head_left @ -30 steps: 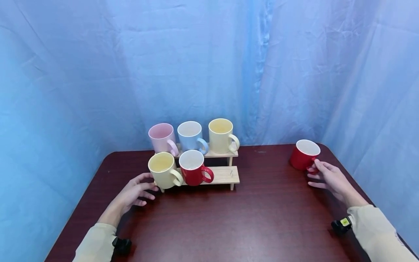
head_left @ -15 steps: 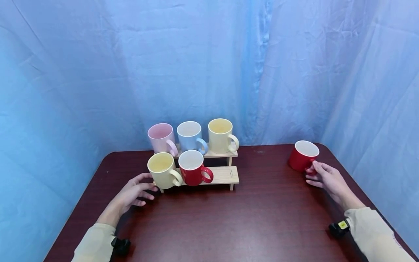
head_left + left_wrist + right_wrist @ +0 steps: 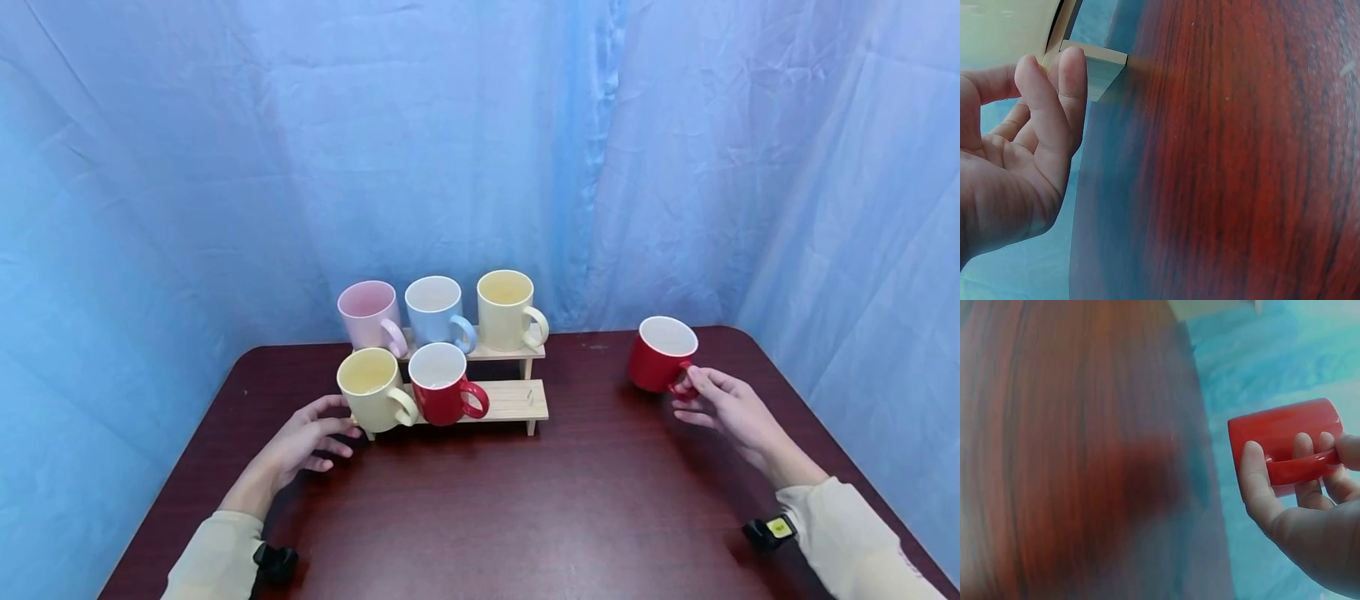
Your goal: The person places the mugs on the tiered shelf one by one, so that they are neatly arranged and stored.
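Note:
My right hand (image 3: 731,421) holds a red mug (image 3: 652,358) with a white inside by its handle, raised a little over the table's right side. In the right wrist view, fingers curl through the handle of this red mug (image 3: 1285,428). A two-tier wooden stand (image 3: 513,400) bears several mugs. My left hand (image 3: 300,446) pinches the left end of its lower shelf with thumb and finger, beside a yellow mug (image 3: 369,400). Another red mug (image 3: 437,396) stands to the right of that yellow one. Bare shelf shows at the lower tier's right end.
On the upper tier stand a pink mug (image 3: 369,321), a light blue mug (image 3: 433,317) and a second yellow mug (image 3: 502,317), handles turned right. The dark red-brown table (image 3: 480,517) has rounded far corners. Blue curtains (image 3: 465,150) hang behind and at both sides.
My right hand has moved left with the red mug, which has come up slightly off the table. The left hand and the mugs on the stand have stayed put.

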Action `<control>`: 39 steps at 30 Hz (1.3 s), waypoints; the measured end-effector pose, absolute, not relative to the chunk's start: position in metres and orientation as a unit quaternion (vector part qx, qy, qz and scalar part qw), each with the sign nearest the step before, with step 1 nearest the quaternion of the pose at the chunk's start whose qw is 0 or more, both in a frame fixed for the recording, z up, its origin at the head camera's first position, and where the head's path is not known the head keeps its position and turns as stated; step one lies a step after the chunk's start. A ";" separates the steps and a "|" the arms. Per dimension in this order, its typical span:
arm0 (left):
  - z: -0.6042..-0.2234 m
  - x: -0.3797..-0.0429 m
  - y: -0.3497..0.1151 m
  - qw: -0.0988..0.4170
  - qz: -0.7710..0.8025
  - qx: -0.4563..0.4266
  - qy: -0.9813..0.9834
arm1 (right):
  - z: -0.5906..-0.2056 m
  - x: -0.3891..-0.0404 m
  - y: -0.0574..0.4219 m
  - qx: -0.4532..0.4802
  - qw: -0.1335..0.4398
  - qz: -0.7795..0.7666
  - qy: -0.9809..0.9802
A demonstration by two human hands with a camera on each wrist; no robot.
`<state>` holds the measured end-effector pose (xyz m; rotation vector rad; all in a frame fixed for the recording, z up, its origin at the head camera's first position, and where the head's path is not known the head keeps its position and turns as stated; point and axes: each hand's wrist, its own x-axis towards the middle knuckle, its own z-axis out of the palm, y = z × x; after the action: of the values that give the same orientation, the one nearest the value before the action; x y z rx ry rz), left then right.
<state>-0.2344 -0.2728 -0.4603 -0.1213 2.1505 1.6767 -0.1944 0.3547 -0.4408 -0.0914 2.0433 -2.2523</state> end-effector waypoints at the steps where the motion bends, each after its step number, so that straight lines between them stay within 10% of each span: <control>1: -0.460 -0.235 -0.273 0.204 0.602 -0.044 0.771 | -0.438 -0.193 0.350 -0.034 0.055 -0.739 0.671; 39: -0.453 -0.227 -0.266 0.225 0.601 -0.024 0.767 | -0.409 -0.192 0.198 -0.131 0.173 -0.682 0.698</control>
<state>-0.2273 -0.2656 -0.4529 -0.0649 2.1147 1.6569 -0.1918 0.1981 -0.4092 -0.3727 1.9798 -1.9359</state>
